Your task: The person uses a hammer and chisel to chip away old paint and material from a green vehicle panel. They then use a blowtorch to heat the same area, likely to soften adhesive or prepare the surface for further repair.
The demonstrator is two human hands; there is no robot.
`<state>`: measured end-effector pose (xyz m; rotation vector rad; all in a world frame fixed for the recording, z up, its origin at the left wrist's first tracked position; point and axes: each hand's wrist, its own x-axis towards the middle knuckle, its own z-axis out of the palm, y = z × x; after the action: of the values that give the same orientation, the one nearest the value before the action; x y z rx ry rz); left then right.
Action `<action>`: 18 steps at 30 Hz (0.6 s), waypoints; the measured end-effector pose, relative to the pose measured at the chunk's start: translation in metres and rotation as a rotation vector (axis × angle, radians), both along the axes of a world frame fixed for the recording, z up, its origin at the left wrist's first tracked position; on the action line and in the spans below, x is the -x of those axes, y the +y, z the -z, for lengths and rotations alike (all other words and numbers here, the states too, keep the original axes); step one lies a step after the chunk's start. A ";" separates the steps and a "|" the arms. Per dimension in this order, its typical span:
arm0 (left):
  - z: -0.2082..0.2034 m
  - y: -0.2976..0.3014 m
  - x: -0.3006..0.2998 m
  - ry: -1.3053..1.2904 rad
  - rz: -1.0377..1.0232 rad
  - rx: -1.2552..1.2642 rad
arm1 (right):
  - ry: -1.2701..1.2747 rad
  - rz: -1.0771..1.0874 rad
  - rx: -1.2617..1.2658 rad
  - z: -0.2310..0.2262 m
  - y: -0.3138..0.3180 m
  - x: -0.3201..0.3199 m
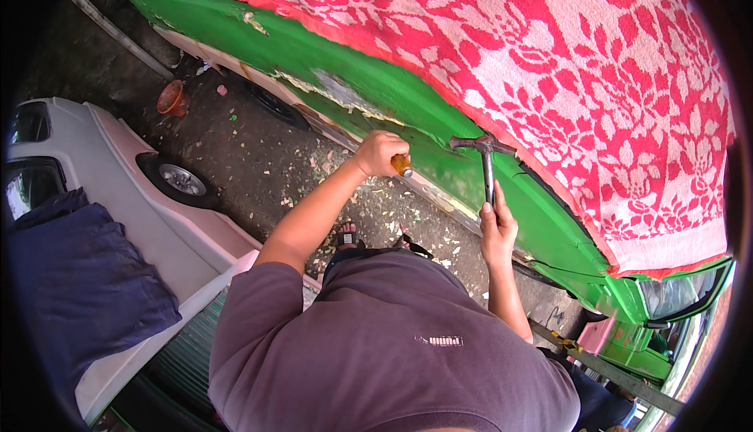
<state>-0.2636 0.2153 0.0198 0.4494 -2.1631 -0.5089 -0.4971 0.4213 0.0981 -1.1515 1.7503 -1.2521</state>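
Note:
My left hand (pixel 380 154) is closed round the amber handle (pixel 402 166) of a tool, held close to the green vehicle's side. The tool's working end is hidden, so its kind cannot be told. In my right hand (pixel 500 232) is a hammer (pixel 487 167) with a dark handle, gripped low and its head raised toward the far side. The hammer head is apart from the amber handle. Beyond both hands runs the green body panel (pixel 447 149), its paint chipped down to pale, rough patches (pixel 345 91) along the middle.
A red and pink floral cloth (pixel 549 79) drapes over the green vehicle. Paint flakes litter the dark ground (pixel 259 157) around my feet. Behind me on the left stands a pale vehicle (pixel 157 220) with a dark blue cloth (pixel 86 283) over it. A reddish-brown pot (pixel 172 100) sits farther off.

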 end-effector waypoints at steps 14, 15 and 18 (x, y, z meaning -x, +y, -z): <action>0.003 -0.001 0.006 -0.008 -0.046 -0.104 | 0.005 -0.046 0.029 -0.002 -0.006 -0.003; 0.018 -0.004 -0.001 -0.020 -0.128 -0.147 | 0.003 -0.050 0.021 -0.004 -0.003 -0.004; 0.029 -0.003 -0.015 -0.033 -0.122 -0.118 | 0.059 -0.036 0.053 0.008 0.002 0.006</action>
<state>-0.2488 0.2124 -0.0092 0.6552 -2.1286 -0.5663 -0.5028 0.4238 0.0897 -1.2569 1.7408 -1.2611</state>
